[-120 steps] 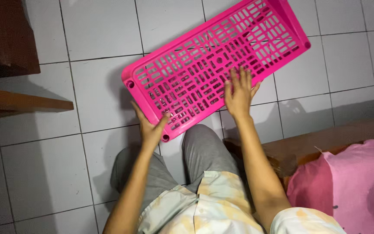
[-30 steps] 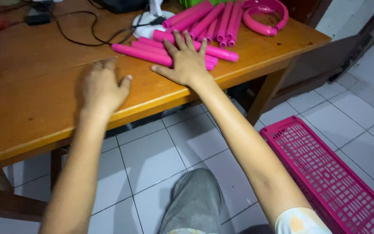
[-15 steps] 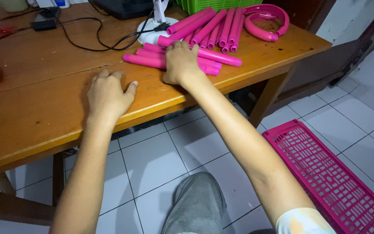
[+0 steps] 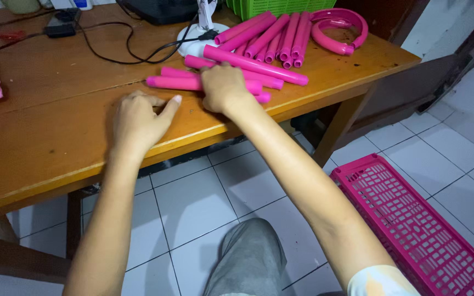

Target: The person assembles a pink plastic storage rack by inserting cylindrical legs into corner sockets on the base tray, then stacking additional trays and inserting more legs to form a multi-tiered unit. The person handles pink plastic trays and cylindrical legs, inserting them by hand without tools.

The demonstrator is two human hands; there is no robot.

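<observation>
I saw my right hand [image 4: 223, 87] closed over the near pink tubes [image 4: 179, 83] in the upper middle of the frame on the wooden counter [image 4: 45, 137], while my left hand [image 4: 136, 121] lay flat, half open and holding nothing, just beside them.

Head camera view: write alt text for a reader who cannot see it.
The person's right hand closes over pink plastic tubes on a wooden table, while the left hand rests flat beside them. A pink slotted shelf panel lies on the white tiled floor.
</observation>
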